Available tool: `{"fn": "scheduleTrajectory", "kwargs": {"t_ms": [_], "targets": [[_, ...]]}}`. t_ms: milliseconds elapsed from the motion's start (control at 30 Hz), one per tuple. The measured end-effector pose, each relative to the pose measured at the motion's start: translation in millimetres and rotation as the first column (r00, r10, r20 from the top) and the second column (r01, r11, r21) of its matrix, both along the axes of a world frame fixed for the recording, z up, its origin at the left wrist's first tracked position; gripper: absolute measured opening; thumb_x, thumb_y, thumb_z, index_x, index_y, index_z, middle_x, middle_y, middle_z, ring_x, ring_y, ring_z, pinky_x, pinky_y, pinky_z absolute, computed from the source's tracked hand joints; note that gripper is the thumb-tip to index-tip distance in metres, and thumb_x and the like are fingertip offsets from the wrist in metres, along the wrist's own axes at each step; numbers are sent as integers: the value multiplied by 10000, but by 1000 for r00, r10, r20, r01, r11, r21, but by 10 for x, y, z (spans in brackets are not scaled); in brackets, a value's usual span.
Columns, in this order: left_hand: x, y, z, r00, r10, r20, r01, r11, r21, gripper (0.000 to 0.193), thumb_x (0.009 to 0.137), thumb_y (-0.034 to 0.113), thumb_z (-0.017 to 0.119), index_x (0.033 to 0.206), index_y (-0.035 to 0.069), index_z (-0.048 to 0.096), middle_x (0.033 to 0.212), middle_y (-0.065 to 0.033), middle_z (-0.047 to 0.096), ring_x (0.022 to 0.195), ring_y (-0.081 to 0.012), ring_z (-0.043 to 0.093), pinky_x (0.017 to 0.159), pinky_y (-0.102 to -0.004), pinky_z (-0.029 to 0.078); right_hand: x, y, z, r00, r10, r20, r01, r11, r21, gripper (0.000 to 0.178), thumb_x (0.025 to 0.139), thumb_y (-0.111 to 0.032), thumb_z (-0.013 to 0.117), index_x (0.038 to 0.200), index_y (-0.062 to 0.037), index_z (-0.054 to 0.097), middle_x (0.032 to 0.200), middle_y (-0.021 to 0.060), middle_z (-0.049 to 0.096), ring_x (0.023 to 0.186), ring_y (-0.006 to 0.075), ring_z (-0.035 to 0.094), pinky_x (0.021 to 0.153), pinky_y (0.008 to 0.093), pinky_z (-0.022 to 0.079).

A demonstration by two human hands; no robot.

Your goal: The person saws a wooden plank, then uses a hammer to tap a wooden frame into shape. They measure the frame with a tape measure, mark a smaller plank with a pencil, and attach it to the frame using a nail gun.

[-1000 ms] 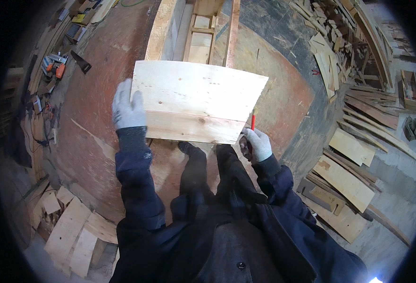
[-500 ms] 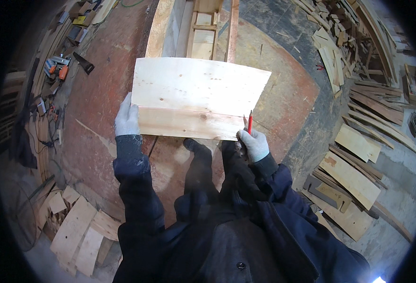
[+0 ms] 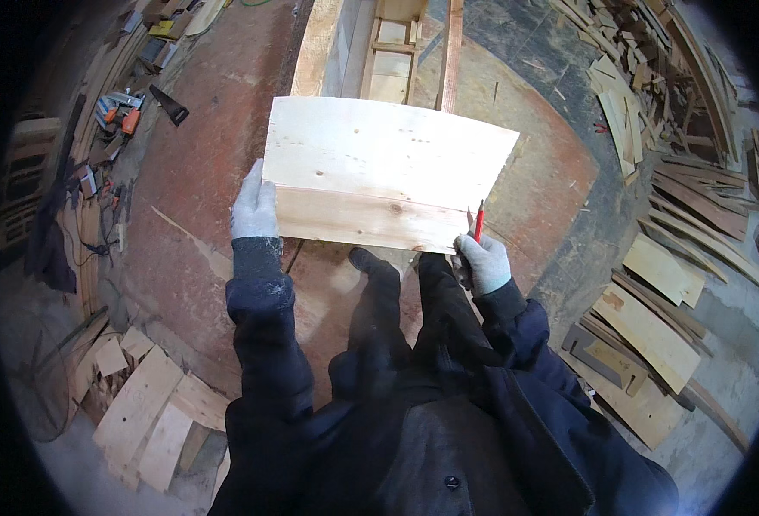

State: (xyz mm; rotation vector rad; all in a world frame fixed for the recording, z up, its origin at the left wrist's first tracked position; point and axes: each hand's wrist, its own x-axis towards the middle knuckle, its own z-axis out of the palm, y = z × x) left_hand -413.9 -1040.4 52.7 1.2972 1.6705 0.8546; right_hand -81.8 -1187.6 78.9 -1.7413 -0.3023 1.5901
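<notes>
A pale wooden panel [image 3: 388, 155] with slanted ends and a slightly curved far edge is held out flat in front of me. A fine line and a darker band run along its near side. My left hand [image 3: 255, 206], in a whitish glove, grips the panel's left end. My right hand [image 3: 483, 262], gloved too, closes on the near right corner. A red pencil [image 3: 480, 222] sticks up from the right hand's fingers. Past the panel's far edge stands a long wooden box frame [image 3: 317, 52], partly hidden by the panel.
A handsaw [image 3: 169, 105] lies on the reddish floor at the left, near orange-handled tools [image 3: 130, 120]. Wood offcuts [image 3: 143, 404] are piled at the lower left. Curved boards [image 3: 646, 331] and scrap strips [image 3: 625, 112] line the right side.
The whole view has shifted, so the panel, both hands and the floor items sit a little further right. Both hands keep their hold on the panel, and the pencil stays in the right hand.
</notes>
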Motion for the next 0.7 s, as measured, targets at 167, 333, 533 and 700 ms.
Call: {"fn": "scheduleTrajectory", "kwargs": {"t_ms": [167,333,533,700], "targets": [[-5,-12,-27,1000,20,0,-20,1000,2,412,968,64,494,1367,-29,537,1383,-144,572,1277,-217,524,1087,-323,375,-7,29,79,999,-23,-30,22,999,-35,206,929,-200,632,802,-42,593,610,34,564,451,120,504,417,263,381],[4,15,32,996,-33,-88,31,999,-28,445,964,84,494,1394,-26,504,1428,-166,530,1322,-242,489,1109,-340,355,6,33,28,1000,15,-24,-16,999,-35,191,939,-208,615,838,-46,606,614,39,575,437,120,496,398,262,369],[267,-65,464,887,-25,-460,102,984,144,512,947,149,525,1434,7,452,1453,-229,470,1355,-367,443,1140,-423,340,312,-94,-146,979,-175,-106,184,979,84,446,1034,-376,396,987,-7,642,655,64,601,472,152,529,419,275,390],[1186,-197,577,767,-290,-572,506,822,261,504,918,159,581,1406,60,503,1442,-201,485,1349,-352,445,1126,-474,340,620,-22,-428,974,-221,-42,224,972,76,467,1038,-413,392,976,-17,630,643,44,602,454,142,507,399,264,362]]}}
